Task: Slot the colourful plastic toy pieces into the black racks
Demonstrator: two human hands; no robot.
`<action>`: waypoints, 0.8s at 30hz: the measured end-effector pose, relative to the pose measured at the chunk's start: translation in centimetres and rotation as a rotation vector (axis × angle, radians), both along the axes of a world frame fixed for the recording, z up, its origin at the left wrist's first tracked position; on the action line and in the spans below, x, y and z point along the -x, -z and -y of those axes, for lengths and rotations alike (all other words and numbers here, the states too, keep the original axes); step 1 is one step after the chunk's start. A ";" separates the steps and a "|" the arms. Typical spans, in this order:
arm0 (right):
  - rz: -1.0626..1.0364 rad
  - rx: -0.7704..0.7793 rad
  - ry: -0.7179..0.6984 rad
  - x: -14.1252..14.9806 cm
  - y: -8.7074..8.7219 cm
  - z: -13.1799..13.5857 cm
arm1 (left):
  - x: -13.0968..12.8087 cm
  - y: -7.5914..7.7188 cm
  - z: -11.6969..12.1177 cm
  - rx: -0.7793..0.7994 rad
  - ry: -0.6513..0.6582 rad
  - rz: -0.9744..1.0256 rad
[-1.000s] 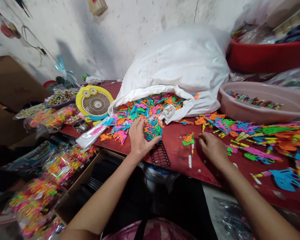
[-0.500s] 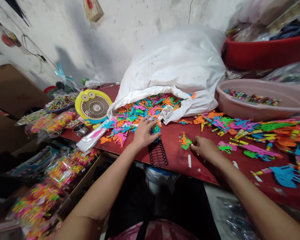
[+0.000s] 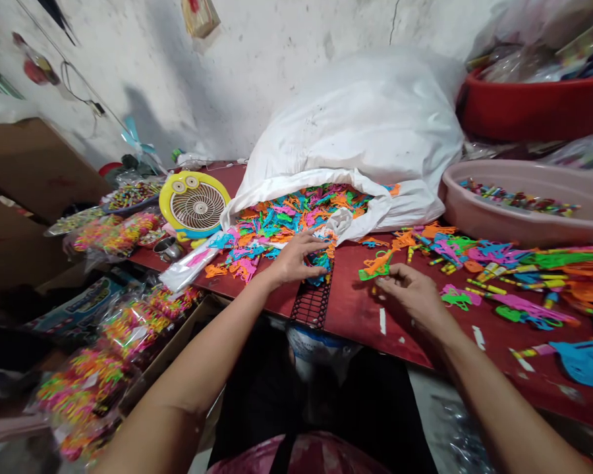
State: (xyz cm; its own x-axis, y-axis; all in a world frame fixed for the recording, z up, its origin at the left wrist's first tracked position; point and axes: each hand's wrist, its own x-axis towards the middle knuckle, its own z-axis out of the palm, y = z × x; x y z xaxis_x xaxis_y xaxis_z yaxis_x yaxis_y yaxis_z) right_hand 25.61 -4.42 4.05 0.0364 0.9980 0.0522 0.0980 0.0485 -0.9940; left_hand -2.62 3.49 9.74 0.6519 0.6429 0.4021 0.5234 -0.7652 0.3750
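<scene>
Fingers spread, my left hand (image 3: 299, 259) is over a black plastic grid tray (image 3: 310, 306), beside small blue and orange plastic pieces (image 3: 321, 273) at its far end. Whether the fingertips touch them I cannot tell. My right hand (image 3: 409, 289) pinches the edge of an orange and green pair of toy guns (image 3: 377, 265), raised slightly from the red table (image 3: 348, 303). Behind my left hand, many bright toy guns (image 3: 281, 217) spill from the mouth of a large white sack (image 3: 356, 125).
Toy guns with striped yellow sticks (image 3: 524, 263) cover the table's right side. A pink basin (image 3: 524, 217) stands behind them, below a red basin (image 3: 538, 105). On the left are a yellow fan (image 3: 196, 204), a metal cup (image 3: 167, 249) and bagged bright pieces (image 3: 128, 336).
My right hand has lifted the orange and green toy guns off the table and tilted them. My left hand stays near the tray, fingers still apart. The view has shifted slightly left.
</scene>
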 end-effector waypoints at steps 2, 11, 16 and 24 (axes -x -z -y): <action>-0.175 0.002 -0.003 1.8 0.3 0.6 | 0.0 -0.1 -0.4 0.031 0.038 -0.018; -0.299 0.025 0.052 7.3 1.9 0.0 | 0.5 0.3 -1.5 0.072 0.112 -0.013; -0.221 -0.001 0.090 8.7 3.1 -0.7 | 0.5 0.2 -1.6 0.084 0.133 0.013; 0.373 -0.266 0.110 8.8 3.9 -0.3 | 0.3 -0.2 -1.6 0.119 0.097 -0.031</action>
